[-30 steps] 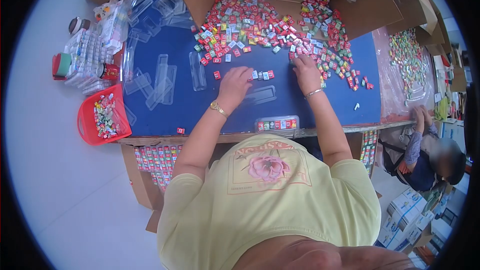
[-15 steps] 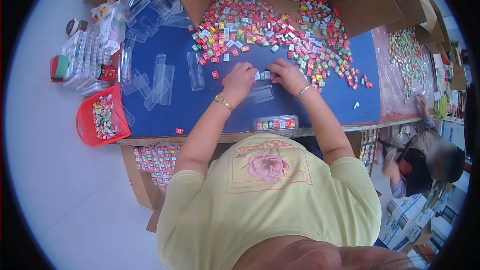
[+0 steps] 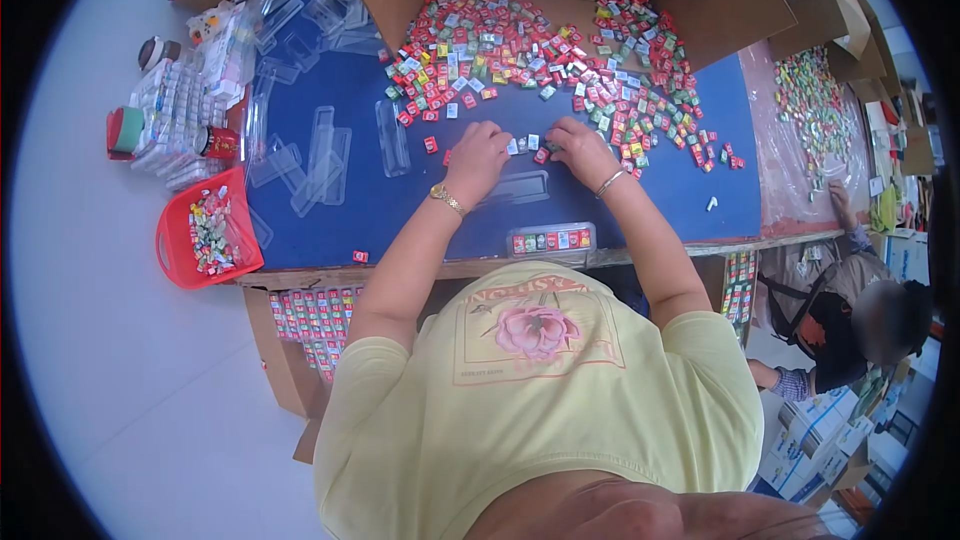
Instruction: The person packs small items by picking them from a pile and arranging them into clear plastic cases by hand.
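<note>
My left hand (image 3: 477, 164) rests low over the blue tabletop, fingers curled together beside a short row of small printed boxes (image 3: 532, 142). What lies under those fingertips is hidden. From the other end of the row, my right hand (image 3: 583, 154) pinches a small red and green box (image 3: 541, 155). A clear plastic tray (image 3: 520, 187) lies just below the hands, partly behind my left wrist. Nearer my body, another clear tray (image 3: 551, 226) at the table edge holds a row of several such boxes.
A large heap of small boxes (image 3: 480, 30) spills from an open carton (image 3: 750, 15) at the back. Clear trays (image 3: 325, 165) lie on the left. A red bin (image 3: 240, 215) hangs by the left edge. At right, a co-worker's hand (image 3: 840, 202) is near another heap.
My right hand has shifted slightly right, and a red and green box now shows at its fingertips. My left hand stays nearly still. The co-worker's lower arm has moved.
</note>
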Action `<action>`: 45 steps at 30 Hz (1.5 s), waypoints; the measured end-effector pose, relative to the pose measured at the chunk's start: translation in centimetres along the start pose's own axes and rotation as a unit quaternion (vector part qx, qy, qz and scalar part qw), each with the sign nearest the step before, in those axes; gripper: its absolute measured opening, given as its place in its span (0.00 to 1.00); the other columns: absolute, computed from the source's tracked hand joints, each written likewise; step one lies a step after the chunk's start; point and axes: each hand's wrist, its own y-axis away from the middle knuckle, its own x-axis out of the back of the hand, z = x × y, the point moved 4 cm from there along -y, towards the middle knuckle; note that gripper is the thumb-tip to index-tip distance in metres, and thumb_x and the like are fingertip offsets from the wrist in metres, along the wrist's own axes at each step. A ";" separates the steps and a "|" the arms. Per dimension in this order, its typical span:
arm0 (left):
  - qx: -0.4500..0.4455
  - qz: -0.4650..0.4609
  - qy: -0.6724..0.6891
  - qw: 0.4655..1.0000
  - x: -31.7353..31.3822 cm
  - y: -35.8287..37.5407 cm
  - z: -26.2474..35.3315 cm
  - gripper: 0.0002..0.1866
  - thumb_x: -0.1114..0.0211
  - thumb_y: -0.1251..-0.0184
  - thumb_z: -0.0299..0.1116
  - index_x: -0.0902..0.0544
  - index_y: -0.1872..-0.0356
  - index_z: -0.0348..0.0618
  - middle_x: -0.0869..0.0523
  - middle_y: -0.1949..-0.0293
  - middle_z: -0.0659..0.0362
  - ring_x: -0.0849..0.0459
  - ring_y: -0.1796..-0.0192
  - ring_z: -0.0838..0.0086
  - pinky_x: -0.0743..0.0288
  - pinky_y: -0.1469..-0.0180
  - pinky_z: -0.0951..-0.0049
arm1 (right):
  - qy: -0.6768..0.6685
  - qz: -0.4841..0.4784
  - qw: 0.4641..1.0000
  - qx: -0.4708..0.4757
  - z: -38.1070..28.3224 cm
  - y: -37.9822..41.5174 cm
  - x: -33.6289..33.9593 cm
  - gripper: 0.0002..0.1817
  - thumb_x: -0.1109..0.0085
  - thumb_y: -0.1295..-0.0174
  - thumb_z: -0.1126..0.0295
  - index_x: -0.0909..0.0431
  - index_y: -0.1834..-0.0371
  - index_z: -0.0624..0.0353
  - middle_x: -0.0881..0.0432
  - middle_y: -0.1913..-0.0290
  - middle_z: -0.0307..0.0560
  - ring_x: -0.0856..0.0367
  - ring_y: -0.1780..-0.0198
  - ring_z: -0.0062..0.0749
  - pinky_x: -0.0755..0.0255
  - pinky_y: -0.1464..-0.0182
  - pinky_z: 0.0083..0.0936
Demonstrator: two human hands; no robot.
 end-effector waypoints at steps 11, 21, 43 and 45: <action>0.004 0.008 -0.003 1.000 0.2 0.0 -0.1 0.16 0.25 0.44 0.26 0.12 0.53 0.45 0.17 0.54 0.58 0.18 0.49 0.61 0.20 0.47 0.62 | 0.033 -0.004 0.983 -0.182 -1.9 -0.3 -0.8 0.17 0.25 0.45 0.67 0.20 0.56 0.61 0.19 0.56 0.56 0.16 0.55 0.58 0.21 0.53 0.46; 0.005 0.018 0.005 1.000 0.0 0.2 -0.2 0.17 0.24 0.44 0.26 0.12 0.52 0.45 0.17 0.54 0.59 0.18 0.49 0.61 0.20 0.47 0.63 | 0.020 -0.010 0.980 -0.198 0.2 0.3 -0.4 0.22 0.23 0.49 0.71 0.19 0.51 0.59 0.19 0.54 0.55 0.16 0.55 0.57 0.21 0.52 0.46; 0.019 0.028 0.057 0.998 3.3 8.3 0.8 0.14 0.26 0.45 0.28 0.13 0.56 0.45 0.15 0.55 0.59 0.16 0.50 0.61 0.19 0.49 0.62 | -0.030 -0.074 0.994 -0.077 -5.9 2.2 -1.6 0.15 0.29 0.44 0.72 0.17 0.53 0.55 0.18 0.55 0.47 0.14 0.57 0.50 0.18 0.54 0.42; -0.016 0.061 0.060 0.996 3.3 8.5 0.6 0.12 0.25 0.46 0.28 0.13 0.59 0.44 0.14 0.56 0.59 0.16 0.52 0.62 0.18 0.51 0.63 | -0.002 -0.065 0.996 -0.064 -6.0 2.7 -1.6 0.14 0.29 0.44 0.72 0.17 0.53 0.55 0.18 0.56 0.46 0.14 0.57 0.49 0.18 0.54 0.41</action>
